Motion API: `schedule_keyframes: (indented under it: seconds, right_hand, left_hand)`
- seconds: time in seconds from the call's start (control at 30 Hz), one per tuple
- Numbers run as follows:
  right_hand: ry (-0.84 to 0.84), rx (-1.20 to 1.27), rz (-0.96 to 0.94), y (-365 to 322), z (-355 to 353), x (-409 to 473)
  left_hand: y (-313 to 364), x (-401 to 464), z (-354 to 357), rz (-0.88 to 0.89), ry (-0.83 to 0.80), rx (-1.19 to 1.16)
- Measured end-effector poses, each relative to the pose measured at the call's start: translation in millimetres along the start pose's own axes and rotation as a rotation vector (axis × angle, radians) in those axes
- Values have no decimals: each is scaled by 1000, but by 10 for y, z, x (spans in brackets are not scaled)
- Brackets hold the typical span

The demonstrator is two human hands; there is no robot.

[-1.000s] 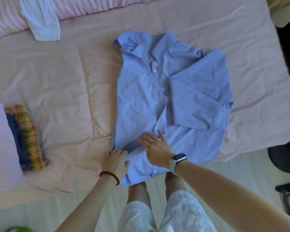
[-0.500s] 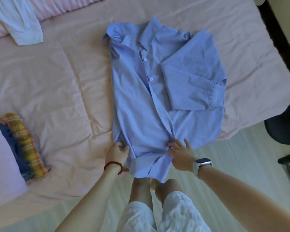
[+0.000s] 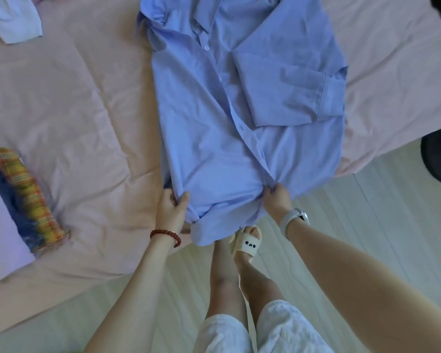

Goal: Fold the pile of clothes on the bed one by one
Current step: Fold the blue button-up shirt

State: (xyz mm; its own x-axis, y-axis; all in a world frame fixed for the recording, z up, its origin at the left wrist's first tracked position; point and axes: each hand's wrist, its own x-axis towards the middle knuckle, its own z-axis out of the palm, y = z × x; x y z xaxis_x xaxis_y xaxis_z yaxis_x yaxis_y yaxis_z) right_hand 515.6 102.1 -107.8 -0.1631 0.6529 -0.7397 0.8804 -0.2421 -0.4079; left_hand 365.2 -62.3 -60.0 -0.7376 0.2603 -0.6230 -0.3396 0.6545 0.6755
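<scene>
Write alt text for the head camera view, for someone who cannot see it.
Both hands grip the bottom hem of a blue button-up shirt spread on a pink bed: left hand at the left edge, right hand near the placket. One sleeve is folded across the front; folded clothes lie at left.

Blue shirt [image 3: 214, 128] spread on pink bed [image 3: 74, 110], right sleeve folded in, left hand [image 3: 169, 208] and right hand [image 3: 276, 197] gripping the bunched hem, folded stack [image 3: 23, 197] at left edge
</scene>
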Motion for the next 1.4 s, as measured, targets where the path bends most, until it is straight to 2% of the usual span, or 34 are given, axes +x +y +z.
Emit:
schedule_keyframes:
  seconds: [0.07, 0.2, 0.27, 0.37, 0.43, 0.5, 0.6, 0.67, 0.73, 0.87, 0.97, 1.07, 1.2, 1.4]
  right_hand:
    - [40, 125, -114, 45, -92, -58]
    - [125, 178, -264, 205, -290, -277]
    - [116, 146, -238, 323, -342, -320]
    - [42, 74, -151, 483, -349, -309]
    - [22, 58, -104, 537, -360, -313]
    - [60, 90, -93, 548, -398, -343]
    - [138, 110, -149, 576, -472, -373]
    - [123, 59, -152, 620, -513, -366]
    - [81, -33, -138, 692, -543, -345]
    - [-39, -236, -57, 714, -577, -332]
    - [-41, -331, -85, 591, -566, -355]
    - [-87, -343, -162, 350, -534, -395]
    - [-121, -351, -273, -136, -520, -404]
    - [-107, -303, -422, -1084, -541, -128]
  left_hand:
    - [10, -80, -153, 98, 128, -60]
    - [-18, -194, -322, 188, 327, -68]
    - [-74, -200, -322, 104, 260, -79]
    - [-316, -177, -237, -174, -78, -4]
    - [-490, -215, -172, -261, -179, 22]
    - [-571, -286, -122, -212, -107, 1]
    - [-563, -457, -140, -52, 124, -10]
    - [-583, -546, -202, -14, 190, -24]
    - [-673, -554, -265, -50, 185, 62]
    - [-795, -490, -391, -308, 84, 303]
    - [-677, -481, -394, -342, 58, 330]
    - [-433, -432, -343, -243, 103, 320]
    - [-43, -265, -283, -120, 76, 278]
    - [675, 371, -318, -39, 87, 196]
